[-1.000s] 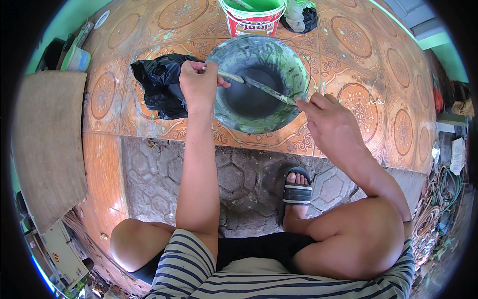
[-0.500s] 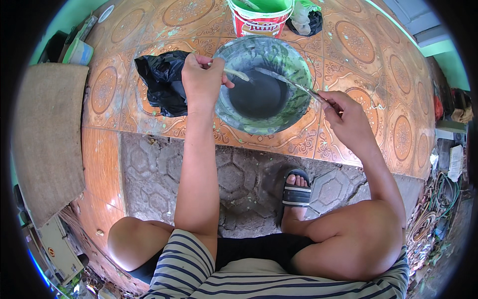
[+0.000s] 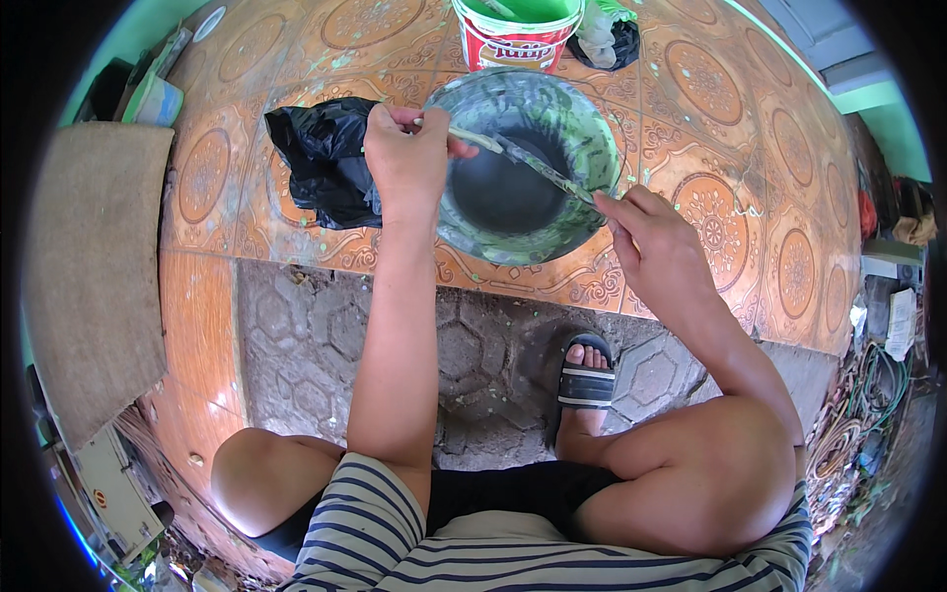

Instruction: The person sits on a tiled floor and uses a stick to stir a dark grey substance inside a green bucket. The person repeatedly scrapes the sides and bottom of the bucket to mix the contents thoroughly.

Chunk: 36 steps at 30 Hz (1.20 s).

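My left hand [image 3: 409, 148] is closed on a thin pale stick-like strip [image 3: 472, 136], which juts out to the right over a basin. In my right hand [image 3: 651, 232] is a knife [image 3: 545, 171], its long blade smeared grey-green and slanting up to the left. The blade's tip end meets or crosses the strip's right end; whether it presses on it I cannot tell. Both are above the round basin [image 3: 592, 133], which is dark with green smears and has a dark grey bottom. Against its left side lies a crumpled black plastic bag [image 3: 321, 163], partly behind my left hand.
Behind the basin stands a red and white bucket [image 3: 513, 49], green inside. A black and green plastic bag [image 3: 610, 44] sits beside it. The patterned orange tile floor [image 3: 705, 237] ends in an edge above grey pavers [image 3: 464, 345]. A brown mat [image 3: 94, 266] lies at left.
My right hand has moved left and slightly down with the knife, bringing the blade to the strip's end. My left hand has shifted slightly right, still holding the strip.
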{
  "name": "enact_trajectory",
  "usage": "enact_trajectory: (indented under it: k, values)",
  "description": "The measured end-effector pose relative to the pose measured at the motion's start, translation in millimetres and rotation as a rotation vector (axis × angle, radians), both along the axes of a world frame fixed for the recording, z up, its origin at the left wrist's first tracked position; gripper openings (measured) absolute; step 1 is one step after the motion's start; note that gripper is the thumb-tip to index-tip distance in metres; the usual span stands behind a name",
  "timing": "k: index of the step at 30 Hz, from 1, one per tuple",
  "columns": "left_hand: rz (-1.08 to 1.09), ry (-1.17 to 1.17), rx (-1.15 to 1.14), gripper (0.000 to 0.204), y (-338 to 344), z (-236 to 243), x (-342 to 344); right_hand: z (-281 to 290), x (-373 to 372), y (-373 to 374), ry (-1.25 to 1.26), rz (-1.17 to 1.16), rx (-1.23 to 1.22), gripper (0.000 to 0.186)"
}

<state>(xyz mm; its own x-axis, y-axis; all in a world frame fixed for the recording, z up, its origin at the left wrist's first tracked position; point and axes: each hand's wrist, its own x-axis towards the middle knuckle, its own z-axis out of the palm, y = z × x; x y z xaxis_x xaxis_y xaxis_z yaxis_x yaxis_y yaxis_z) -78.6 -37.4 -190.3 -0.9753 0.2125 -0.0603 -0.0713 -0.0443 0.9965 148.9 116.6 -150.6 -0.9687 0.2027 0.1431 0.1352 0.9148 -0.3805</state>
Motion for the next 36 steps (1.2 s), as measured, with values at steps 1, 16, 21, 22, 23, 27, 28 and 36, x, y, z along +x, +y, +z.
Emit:
enact_trajectory:
  k: [1, 16, 21, 22, 23, 27, 28, 36]
  values:
    - [0.001, 0.006, -0.014, 0.022, -1, -2, -2, 4, 2, 0, -0.007, 0.022, 0.03, 0.035]
    - [-0.067, -0.038, -0.087, 0.022, -5, -2, -4, 12, 3, 13, 0.0, 0.04, 0.262, 0.042]
    - [-0.085, -0.04, -0.018, 0.022, -1, -7, -2, 0, -5, 2, -0.016, 0.131, 0.41, 0.044]
    - [-0.073, -0.033, -0.028, 0.022, -1, -9, -2, 0, -5, -1, -0.026, 0.154, 0.427, 0.044]
    - [-0.062, -0.027, -0.037, 0.022, 0, -10, -3, 2, -4, -2, -0.032, 0.167, 0.436, 0.044]
    - [-0.017, -0.025, -0.037, 0.022, -3, -15, -6, 17, 2, -4, -0.054, 0.211, 0.443, 0.045]
    - [-0.019, -0.022, -0.059, 0.022, -4, -16, -7, 20, 4, -2, -0.06, 0.217, 0.44, 0.046]
    - [-0.09, -0.036, -0.055, 0.021, -9, -14, -13, 35, 10, 19, -0.103, -0.209, -0.076, 0.029]
